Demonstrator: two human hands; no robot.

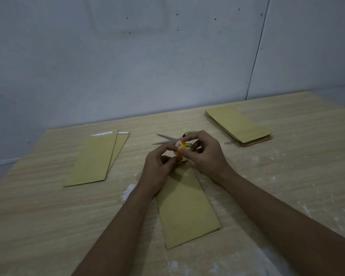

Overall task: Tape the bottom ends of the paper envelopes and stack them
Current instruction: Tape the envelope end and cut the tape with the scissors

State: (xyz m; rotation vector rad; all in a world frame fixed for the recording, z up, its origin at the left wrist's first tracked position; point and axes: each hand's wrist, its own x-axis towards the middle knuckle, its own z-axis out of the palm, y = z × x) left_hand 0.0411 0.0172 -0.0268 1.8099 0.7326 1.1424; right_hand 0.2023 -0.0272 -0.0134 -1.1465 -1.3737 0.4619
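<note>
A brown paper envelope [185,208] lies flat in front of me on the wooden table [48,216]. Above its far end my right hand [205,154] holds a small orange tape roll [181,145] between thumb and fingers. My left hand [159,166] pinches the loose end of the tape just below the roll. Two overlapping envelopes [96,158] lie at the left with white strips at their far ends. A stack of envelopes [239,125] sits at the back right.
Scissors [165,139] with green handles lie open just behind my hands, partly hidden by them. White dusty smears mark the table's near side. A grey wall stands right behind the table's far edge.
</note>
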